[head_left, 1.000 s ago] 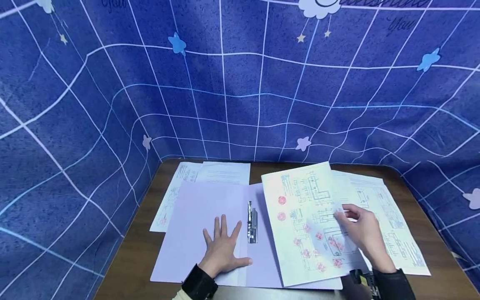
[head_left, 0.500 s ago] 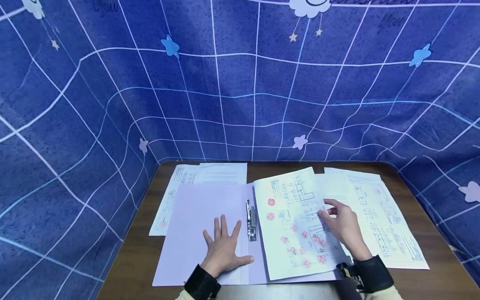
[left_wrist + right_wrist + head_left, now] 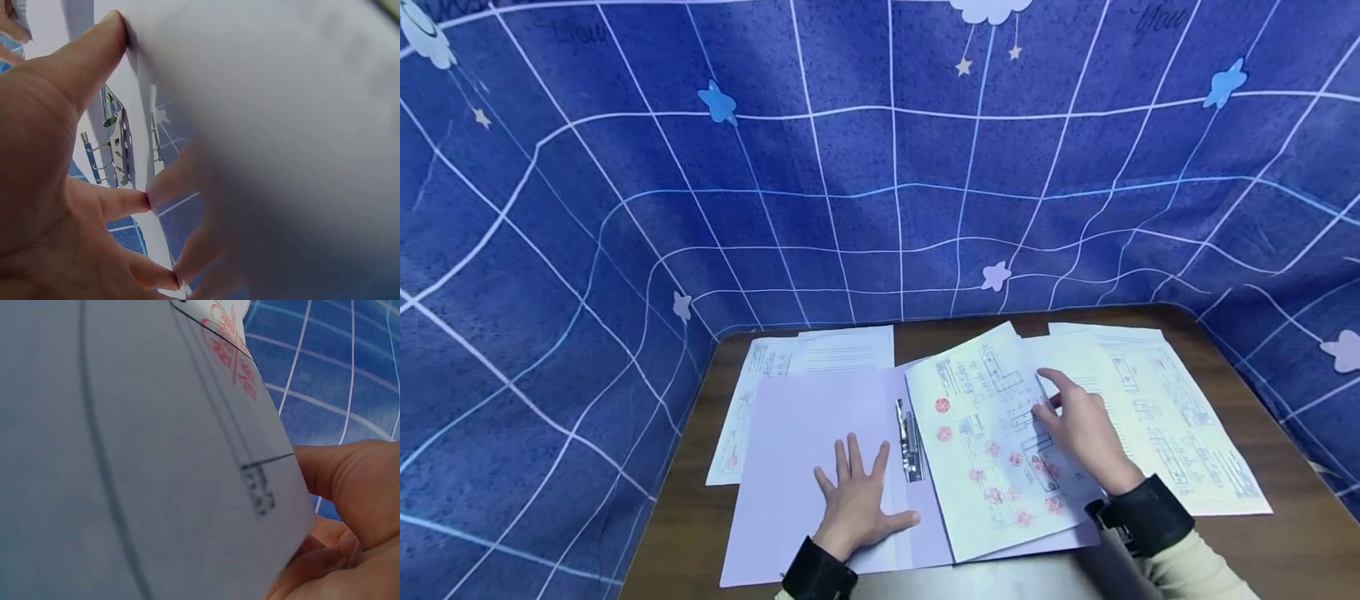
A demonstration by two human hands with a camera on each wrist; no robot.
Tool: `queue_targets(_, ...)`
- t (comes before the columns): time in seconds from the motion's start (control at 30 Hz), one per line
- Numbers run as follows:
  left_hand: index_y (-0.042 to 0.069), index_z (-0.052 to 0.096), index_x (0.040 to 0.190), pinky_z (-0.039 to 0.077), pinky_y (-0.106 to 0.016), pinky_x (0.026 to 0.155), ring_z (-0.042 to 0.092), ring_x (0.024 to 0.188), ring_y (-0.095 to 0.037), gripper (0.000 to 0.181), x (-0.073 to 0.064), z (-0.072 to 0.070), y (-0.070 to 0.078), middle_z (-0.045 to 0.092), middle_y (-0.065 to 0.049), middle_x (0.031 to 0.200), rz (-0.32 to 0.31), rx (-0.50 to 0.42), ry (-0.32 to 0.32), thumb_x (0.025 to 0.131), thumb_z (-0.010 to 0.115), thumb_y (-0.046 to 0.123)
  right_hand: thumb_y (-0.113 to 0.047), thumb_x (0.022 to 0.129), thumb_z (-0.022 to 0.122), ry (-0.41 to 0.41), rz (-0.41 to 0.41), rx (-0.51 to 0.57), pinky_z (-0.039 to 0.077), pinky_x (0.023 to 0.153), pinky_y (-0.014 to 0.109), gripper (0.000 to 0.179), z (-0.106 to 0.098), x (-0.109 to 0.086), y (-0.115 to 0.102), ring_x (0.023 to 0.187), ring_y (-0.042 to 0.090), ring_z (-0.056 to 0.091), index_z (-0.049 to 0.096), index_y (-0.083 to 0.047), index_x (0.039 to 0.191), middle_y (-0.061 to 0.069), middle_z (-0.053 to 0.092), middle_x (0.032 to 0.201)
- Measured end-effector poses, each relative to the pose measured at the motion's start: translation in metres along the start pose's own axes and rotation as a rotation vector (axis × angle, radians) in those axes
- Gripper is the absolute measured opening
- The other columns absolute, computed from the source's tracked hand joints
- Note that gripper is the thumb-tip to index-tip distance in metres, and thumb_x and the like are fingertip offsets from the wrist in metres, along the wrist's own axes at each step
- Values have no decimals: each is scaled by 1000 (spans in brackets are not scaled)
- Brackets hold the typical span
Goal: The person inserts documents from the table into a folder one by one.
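Note:
A lilac file folder (image 3: 816,467) lies opened flat on the table, its metal clip (image 3: 912,442) near the spine. My left hand (image 3: 857,508) rests on the folder's left cover with fingers spread, thumb reaching past the fold. In the left wrist view the clip (image 3: 117,140) shows beyond the thumb. A stack of drawing sheets (image 3: 988,442) with red stamps lies slantwise over the folder's right side. My right hand (image 3: 1086,437) holds the sheets' right edge between thumb and fingers. The right wrist view shows a sheet (image 3: 187,487) hiding some fingertips.
Printed papers (image 3: 842,348) stick out behind the folder at the left. More drawing sheets (image 3: 1180,433) lie on the right of the brown table (image 3: 1285,558). A blue patterned cloth (image 3: 865,217) hangs behind and at the sides.
The right hand has brought the sheets leftward and down onto the folder's right side, close to the clip; they have since tilted slightly. The left hand stays spread on the folder.

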State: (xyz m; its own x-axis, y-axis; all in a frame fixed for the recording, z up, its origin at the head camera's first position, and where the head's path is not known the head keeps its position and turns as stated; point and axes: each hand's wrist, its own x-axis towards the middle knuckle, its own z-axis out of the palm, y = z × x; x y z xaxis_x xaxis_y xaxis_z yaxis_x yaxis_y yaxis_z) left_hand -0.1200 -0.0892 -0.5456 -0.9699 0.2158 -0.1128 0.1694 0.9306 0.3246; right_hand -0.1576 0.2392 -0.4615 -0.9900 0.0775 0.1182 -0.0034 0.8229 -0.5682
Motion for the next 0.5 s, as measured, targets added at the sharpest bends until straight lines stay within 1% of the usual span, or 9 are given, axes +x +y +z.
queue_targets(0.07,14,44,157,6,-90,100,8,148,-62,117,0,0,0,14,-40,161,-16,-5,-2,65,80,77,-9,93,72,-10,-23,-1,48,59,34,56,0,4,-5,64,20,64,52,-2,145,21,74,93)
queue_targets(0.13,14,44,157,5,-90,100,7,149,-61,117,0,0,0,13,-39,162,-30,-7,-10,65,80,77,-9,93,72,-19,-26,4,47,57,33,56,1,5,-9,62,19,63,53,-3,145,20,73,92)
queue_targets(0.27,14,44,157,5,-90,101,7,148,-62,116,0,0,1,13,-40,162,-27,-15,-11,65,81,75,-8,93,72,-19,-18,20,44,56,32,51,6,5,-10,61,19,61,57,-4,142,20,73,93)
queue_targets(0.37,14,44,157,5,-89,101,6,149,-62,115,1,0,2,13,-39,162,-23,-12,-9,66,81,74,-7,93,71,-9,-20,27,43,54,30,44,10,5,-8,62,18,61,63,-3,136,19,73,92)
queue_targets(0.5,14,43,157,4,-89,102,6,149,-62,114,1,0,1,12,-39,162,-21,-12,-9,67,82,73,-7,92,70,-2,-13,27,39,51,29,33,17,4,-7,61,18,58,71,-3,125,16,72,91)
